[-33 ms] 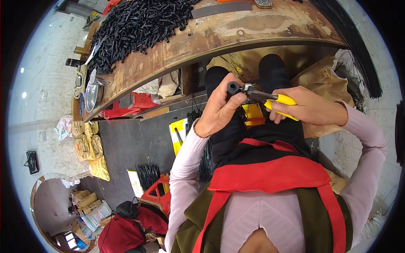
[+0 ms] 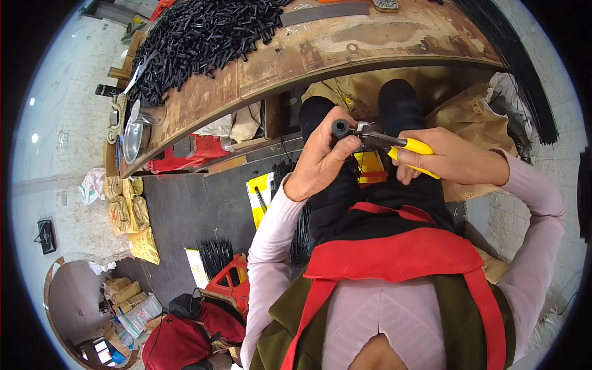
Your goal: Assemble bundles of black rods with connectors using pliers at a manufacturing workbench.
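My left hand (image 2: 325, 155) is closed over my lap, thumb and fingers pinching a short black tube (image 2: 340, 128) whose round hollow end faces up. Pliers with yellow handles (image 2: 419, 147) are in my right hand (image 2: 449, 155), which grips them from the right. Their metal jaws (image 2: 364, 128) sit right beside the tube's end, close to my left thumb. A tiny piece at the jaws is too small to make out. Beyond my hands, a large heap of short black tubes (image 2: 209, 37) covers the left part of the wooden table (image 2: 382, 37).
The table's front edge runs just beyond my knees. Long thin black rods (image 2: 524, 80) hang off its right end. Brown paper sacking (image 2: 468, 120) lies beneath it. Left of me are bundled black rods (image 2: 216, 256), a red plastic stool (image 2: 231, 280) and yellow sacks (image 2: 132, 213).
The lower yellow handle of the pliers has swung slightly down and away from the upper one, and my right fingers have shifted with it. My left hand looks unmoved.
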`<state>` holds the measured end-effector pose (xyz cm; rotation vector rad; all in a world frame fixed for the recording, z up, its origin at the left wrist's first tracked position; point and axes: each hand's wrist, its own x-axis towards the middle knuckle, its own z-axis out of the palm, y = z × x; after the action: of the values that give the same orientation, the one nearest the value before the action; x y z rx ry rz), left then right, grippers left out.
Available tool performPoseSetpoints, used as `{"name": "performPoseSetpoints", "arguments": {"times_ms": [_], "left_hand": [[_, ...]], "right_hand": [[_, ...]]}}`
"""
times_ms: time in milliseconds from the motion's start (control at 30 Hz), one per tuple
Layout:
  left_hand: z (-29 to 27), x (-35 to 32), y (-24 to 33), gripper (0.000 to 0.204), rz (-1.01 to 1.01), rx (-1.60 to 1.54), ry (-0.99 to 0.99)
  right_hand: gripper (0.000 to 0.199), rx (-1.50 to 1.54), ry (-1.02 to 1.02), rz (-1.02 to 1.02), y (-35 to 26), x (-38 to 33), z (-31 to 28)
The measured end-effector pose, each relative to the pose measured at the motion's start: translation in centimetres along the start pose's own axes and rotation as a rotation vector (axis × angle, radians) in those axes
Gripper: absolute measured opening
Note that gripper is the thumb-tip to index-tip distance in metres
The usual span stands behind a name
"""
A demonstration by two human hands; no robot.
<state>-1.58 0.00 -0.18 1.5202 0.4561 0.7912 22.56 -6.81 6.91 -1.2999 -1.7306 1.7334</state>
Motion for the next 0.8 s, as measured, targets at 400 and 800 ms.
{"name": "performPoseSetpoints", "arguments": {"times_ms": [400, 800], "left_hand": [[-2.6, 2.8, 0.2, 0.039, 0.107, 0.015, 0.306], [-4.1, 7.1, -2.9, 0.057, -0.083, -0.131, 0.265]], "right_hand": [[0.021, -0.577, 0.333, -0.503, 3.2, 5.6, -5.1], [0.026, -1.234, 0.805, -0.087, 6.8, 18.8, -28.1]]}}
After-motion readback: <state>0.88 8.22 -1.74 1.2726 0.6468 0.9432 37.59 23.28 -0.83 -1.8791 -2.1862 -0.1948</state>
